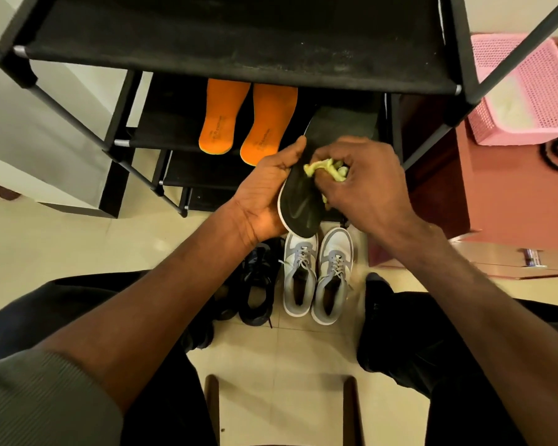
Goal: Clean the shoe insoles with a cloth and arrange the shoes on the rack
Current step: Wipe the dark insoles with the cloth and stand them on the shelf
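Across the upper half of the frame we see the rack [239, 43], black, with fabric shelves stepping down toward the centre. At the right edge stands a reddish cabinet [484, 188], and above it, in the upper right, a pink basket [529, 88] with perforated walls. Cream floor tiles [277, 349] fill the lower middle, between our two dark-trousered legs.

On the floor just below centre stands a grey and white pair of sneakers [318, 278], toes pointing up the frame, side by side and touching. Left of them, just beside, lie black shoes [258, 284], partly hidden by our left forearm.

On a lower shelf, upper centre, two orange insoles [248, 123] lie side by side, heels toward us, the right one reaching past the shelf's front edge.

At the centre we hold a black insole [300, 201] with a pale rim, tilted, its heel low above the sneakers and its front end rising toward the rack. Our left hand [268, 188] grasps it from the left, palm under it and thumb along its edge. Our right hand [364, 178] is clenched around a yellow-green cloth [322, 167], bunched, pressing it onto the insole's upper face; bits of cloth stick out between the fingers.
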